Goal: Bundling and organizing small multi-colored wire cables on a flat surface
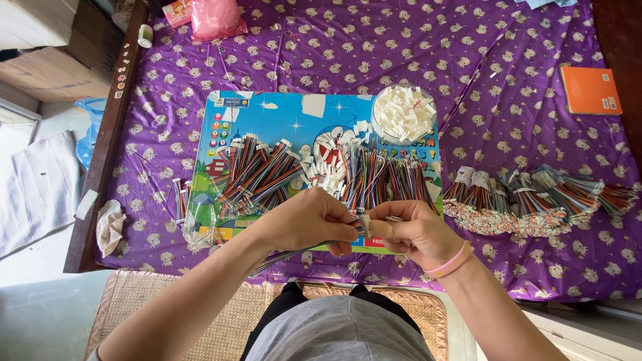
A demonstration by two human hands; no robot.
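Left hand: fingers pinched together on a thin bundle of coloured wires, which trails down and to the left from the grip, below the wrist.

Right hand: fingers clamped on a small white connector, held between thumb and forefinger. A pink wristband sits on this wrist.

The connector and the wire ends meet between the two hands, which touch at the fingertips (the exact seating of wires in the connector is too small to tell). This junction is held in the air above the near edge of the board.

The board is blue with cartoon print and lies flat on a purple cloth. On the board:
- left: a fanned pile of wire sets;
- centre-right: a second pile of wires, just beyond the hands;
- between the piles: loose white connectors;
- far right corner: a round clear tub filled with white connectors.

On the cloth, right of the board, lies a row of taped wire bundles. An orange notebook lies well apart, at the far right.
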